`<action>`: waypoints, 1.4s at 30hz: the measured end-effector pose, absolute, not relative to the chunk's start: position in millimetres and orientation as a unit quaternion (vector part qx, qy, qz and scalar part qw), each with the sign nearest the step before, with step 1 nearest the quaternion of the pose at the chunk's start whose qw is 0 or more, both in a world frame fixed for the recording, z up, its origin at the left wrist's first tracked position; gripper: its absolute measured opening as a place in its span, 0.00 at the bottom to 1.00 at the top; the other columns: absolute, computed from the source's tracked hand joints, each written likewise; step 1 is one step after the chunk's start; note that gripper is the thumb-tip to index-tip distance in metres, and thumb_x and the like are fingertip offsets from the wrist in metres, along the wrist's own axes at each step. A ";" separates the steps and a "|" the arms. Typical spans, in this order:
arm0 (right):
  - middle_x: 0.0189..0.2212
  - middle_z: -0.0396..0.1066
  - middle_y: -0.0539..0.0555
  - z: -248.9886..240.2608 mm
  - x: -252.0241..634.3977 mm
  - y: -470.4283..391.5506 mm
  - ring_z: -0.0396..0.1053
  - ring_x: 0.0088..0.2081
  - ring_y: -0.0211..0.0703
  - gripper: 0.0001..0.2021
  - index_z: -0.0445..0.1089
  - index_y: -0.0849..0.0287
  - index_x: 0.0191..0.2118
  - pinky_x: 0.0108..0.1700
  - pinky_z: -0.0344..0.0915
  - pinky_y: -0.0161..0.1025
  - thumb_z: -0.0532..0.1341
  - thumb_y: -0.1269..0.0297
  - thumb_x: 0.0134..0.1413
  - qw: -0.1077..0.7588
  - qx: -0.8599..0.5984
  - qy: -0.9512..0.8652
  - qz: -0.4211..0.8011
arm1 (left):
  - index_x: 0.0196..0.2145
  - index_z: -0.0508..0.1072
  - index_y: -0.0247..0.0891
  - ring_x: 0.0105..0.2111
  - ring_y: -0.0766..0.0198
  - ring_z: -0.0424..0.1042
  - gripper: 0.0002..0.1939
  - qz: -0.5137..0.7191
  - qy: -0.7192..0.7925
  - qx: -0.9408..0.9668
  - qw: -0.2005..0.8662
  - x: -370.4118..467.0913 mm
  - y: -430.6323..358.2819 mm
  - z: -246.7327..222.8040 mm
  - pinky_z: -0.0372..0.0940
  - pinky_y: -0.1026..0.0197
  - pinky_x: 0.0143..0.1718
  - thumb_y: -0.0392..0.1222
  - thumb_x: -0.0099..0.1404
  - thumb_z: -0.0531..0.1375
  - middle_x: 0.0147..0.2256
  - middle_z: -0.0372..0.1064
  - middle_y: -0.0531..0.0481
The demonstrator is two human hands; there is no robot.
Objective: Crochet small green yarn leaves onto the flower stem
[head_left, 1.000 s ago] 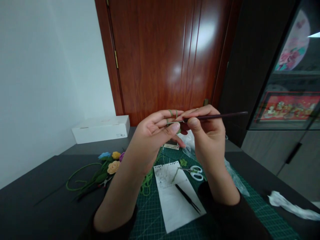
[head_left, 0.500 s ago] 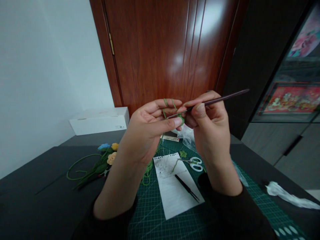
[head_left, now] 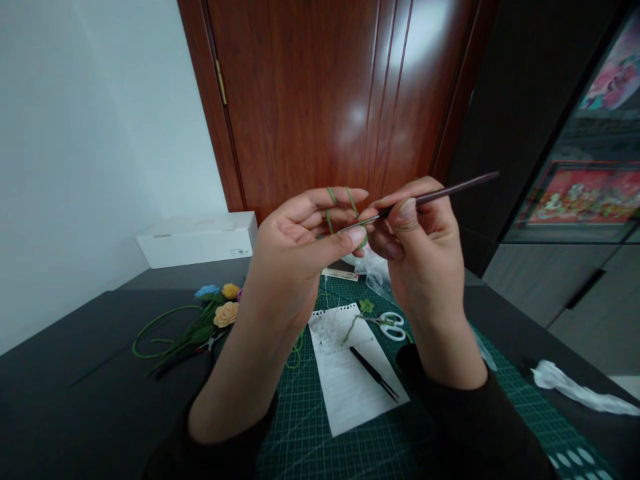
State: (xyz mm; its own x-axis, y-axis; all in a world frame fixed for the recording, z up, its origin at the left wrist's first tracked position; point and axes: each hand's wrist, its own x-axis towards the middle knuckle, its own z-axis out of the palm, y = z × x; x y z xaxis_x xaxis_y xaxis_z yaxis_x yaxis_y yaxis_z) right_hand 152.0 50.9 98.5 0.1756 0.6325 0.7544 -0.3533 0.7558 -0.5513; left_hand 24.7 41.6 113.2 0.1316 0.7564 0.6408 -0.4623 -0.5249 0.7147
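Note:
Green yarn (head_left: 332, 195) loops around the raised fingers of my left hand (head_left: 305, 243). Between that hand's thumb and fingers is pinched a small green crocheted piece (head_left: 363, 243), mostly covered by the thumb. My right hand (head_left: 423, 243) grips a dark-handled crochet hook (head_left: 435, 195) like a pen, its handle pointing up to the right. The hook's thin metal shaft runs left along my left thumb, and its tip is hard to make out beside the green piece. Both hands are raised over the table, close together.
Below lies a green cutting mat (head_left: 305, 413) with a written sheet (head_left: 345, 393), black tweezers (head_left: 374, 375), white-handled scissors (head_left: 393, 327) and a green crocheted leaf (head_left: 367, 306). Crocheted flowers (head_left: 226, 314) lie left, before a white box (head_left: 200, 239). A white crumpled wrap (head_left: 575, 390) is at right.
My left hand has risen slightly, and its thumb now covers more of the green piece. The hook has shifted slightly, with its tip now less exposed.

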 end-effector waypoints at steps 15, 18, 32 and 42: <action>0.29 0.70 0.47 96.6 150.2 54.4 0.58 0.20 0.30 0.07 0.70 0.52 0.34 0.20 0.53 0.31 0.66 0.57 0.62 0.778 -0.086 -0.575 0.238 | 0.43 0.78 0.37 0.38 0.61 0.78 0.17 0.673 0.106 0.604 0.413 29.7 39.4 109.9 0.73 0.66 0.31 0.24 0.56 0.66 0.46 0.79 0.45; 0.27 0.69 0.46 97.0 153.8 59.8 0.55 0.19 0.30 0.08 0.69 0.52 0.34 0.18 0.51 0.31 0.65 0.57 0.63 0.769 -0.077 -0.588 0.239 | 0.43 0.78 0.37 0.39 0.59 0.79 0.15 0.663 0.122 0.641 0.366 28.9 39.1 111.0 0.74 0.64 0.29 0.27 0.59 0.66 0.46 0.79 0.45; 0.29 0.72 0.47 100.0 150.3 54.0 0.58 0.21 0.29 0.07 0.69 0.55 0.34 0.19 0.52 0.28 0.65 0.60 0.63 0.772 -0.088 -0.558 0.291 | 0.44 0.78 0.35 0.43 0.59 0.80 0.19 0.639 0.139 0.597 0.464 22.8 38.3 116.8 0.74 0.64 0.41 0.26 0.54 0.71 0.37 0.81 0.47; 0.32 0.70 0.48 100.9 153.2 58.0 0.69 0.33 0.37 0.06 0.70 0.55 0.34 0.34 0.67 0.36 0.69 0.67 0.57 0.771 -0.099 -0.608 0.158 | 0.53 0.76 0.36 0.36 0.66 0.79 0.28 0.659 0.173 0.575 0.454 20.2 26.3 118.9 0.73 0.69 0.38 0.28 0.55 0.72 0.36 0.81 0.49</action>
State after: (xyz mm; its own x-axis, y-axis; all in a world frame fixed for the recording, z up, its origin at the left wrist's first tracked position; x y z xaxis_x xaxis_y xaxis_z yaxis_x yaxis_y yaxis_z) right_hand 153.2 58.0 100.9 0.2099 0.3638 0.9075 -0.1230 0.9306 -0.3447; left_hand 20.2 26.3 118.9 0.0727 0.7968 0.5999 -0.3989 -0.5281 0.7497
